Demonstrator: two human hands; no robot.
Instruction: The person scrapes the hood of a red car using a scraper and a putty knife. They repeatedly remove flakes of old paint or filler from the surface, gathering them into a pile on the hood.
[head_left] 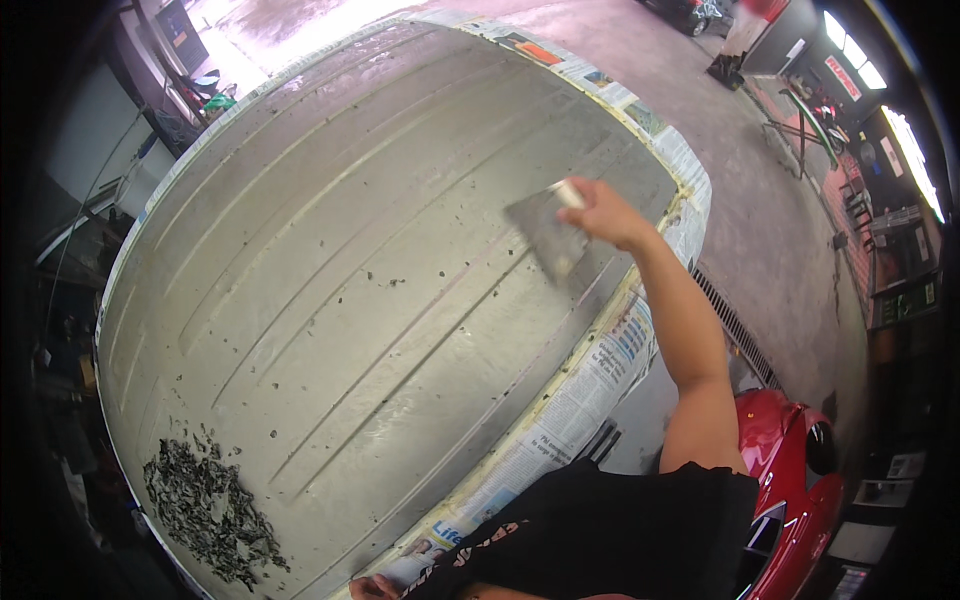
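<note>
My right hand (603,214) is closed round the pale handle of a wide, flat scraper (545,222). The scraper's broad grey blade is slightly blurred and lies low over the right part of a ribbed, grey-beige vehicle roof (330,250). At the bottom edge of the picture, my left hand (374,588) rests by the paper-covered rim of the roof; most of it is cut off, so its grip does not show. Dark flakes (212,510) form a heap at the roof's lower left, and small loose bits are scattered over the middle.
Newspaper (560,425) taped with yellowish tape borders the roof. Below right stands a red car (790,460). A floor drain grate (735,325) runs beside the vehicle. Farther off are a metal stand (800,130) and another dark car (692,14).
</note>
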